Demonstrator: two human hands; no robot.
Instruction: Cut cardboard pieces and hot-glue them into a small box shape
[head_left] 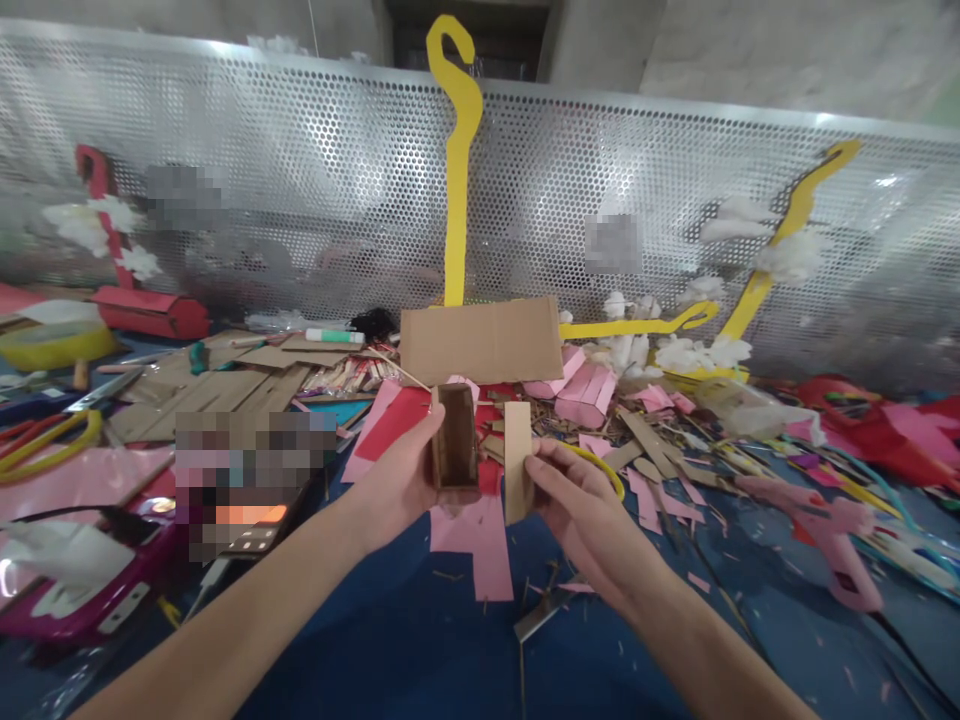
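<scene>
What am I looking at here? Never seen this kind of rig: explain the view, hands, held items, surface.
No machine: these are a person's bare hands, seen in one picture from a camera worn on the head, looking forward and down. The left hand holds a small open cardboard box; the right hand holds a flat cardboard strip, apart from the box. On the blue surface lie pink paper scraps, a pink glue gun at right and more cardboard pieces at left. Behind stands a perforated metal panel.
</scene>
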